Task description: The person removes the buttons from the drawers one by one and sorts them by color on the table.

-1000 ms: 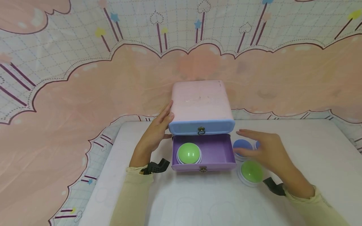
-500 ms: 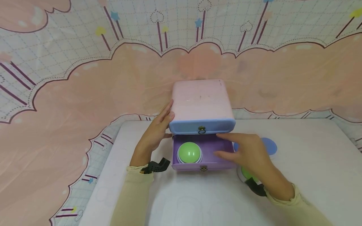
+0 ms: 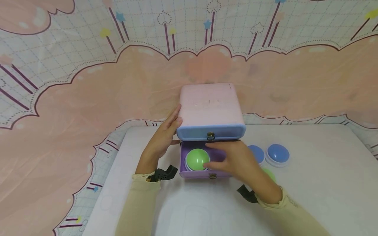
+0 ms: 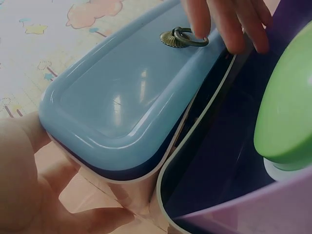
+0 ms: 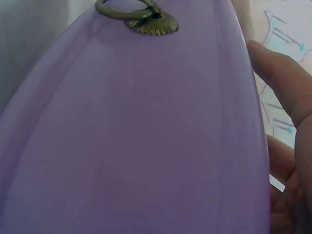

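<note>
A small chest with a pink top [image 3: 209, 101] has a blue upper drawer [image 3: 195, 132] closed and a purple lower drawer [image 3: 195, 175] pulled out. Inside the purple drawer, at its left, sits a round thing with a green dome [image 3: 197, 159] and white base. My left hand [image 3: 161, 139] rests flat along the chest's left side, fingers extended. My right hand [image 3: 236, 160] reaches over the purple drawer with thumb and fingers spread apart, the fingertips right at the green dome's right edge. In the right wrist view, the thumb [image 5: 280, 73] shows beside the purple drawer front [image 5: 146, 122].
Two blue-domed round things [image 3: 278, 154] with white bases stand on the white table [image 3: 319, 183], right of the chest. Another green-domed one [image 3: 270, 174] is mostly hidden behind my right forearm. A patterned peach backdrop [image 3: 141, 85] rises behind the table.
My right hand has moved left from beside the chest, over the purple drawer, to the green-domed thing inside. My left hand has stayed against the chest.
</note>
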A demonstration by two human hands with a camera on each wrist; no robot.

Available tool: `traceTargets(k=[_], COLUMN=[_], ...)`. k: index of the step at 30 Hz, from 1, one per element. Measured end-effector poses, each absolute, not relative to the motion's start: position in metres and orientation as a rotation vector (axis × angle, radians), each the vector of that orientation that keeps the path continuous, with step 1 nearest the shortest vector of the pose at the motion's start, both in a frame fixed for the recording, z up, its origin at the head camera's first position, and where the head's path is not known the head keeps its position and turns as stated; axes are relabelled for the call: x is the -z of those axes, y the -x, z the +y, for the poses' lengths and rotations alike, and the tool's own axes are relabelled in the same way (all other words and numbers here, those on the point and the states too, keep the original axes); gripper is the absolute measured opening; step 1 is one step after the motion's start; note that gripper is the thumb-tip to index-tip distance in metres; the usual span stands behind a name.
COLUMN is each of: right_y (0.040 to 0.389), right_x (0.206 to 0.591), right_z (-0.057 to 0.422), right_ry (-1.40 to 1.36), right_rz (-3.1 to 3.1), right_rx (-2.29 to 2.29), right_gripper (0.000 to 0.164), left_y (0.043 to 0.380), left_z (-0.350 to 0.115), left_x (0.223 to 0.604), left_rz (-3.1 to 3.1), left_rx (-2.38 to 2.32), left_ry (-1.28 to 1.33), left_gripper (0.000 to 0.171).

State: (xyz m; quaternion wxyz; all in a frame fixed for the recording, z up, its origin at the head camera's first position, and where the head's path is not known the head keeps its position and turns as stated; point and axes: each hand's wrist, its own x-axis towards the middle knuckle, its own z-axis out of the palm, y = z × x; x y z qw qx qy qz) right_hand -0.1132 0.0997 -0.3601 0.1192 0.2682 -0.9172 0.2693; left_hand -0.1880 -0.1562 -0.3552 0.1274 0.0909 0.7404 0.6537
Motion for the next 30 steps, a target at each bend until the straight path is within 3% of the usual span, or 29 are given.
traceTargets(k=[30], right_y=[0.134], right_x=[0.362], right_z=[0.062], right_ry=[-0.833], right_rz=[-3.014], right_rx=[-0.727], right_gripper=[0.061], left_y=[0.189], left_z=[-0.157], left_x=[0.357], left_rz=[2.172], left_rx=[-1.907], left_ry=[-0.287], left_gripper=[0.056])
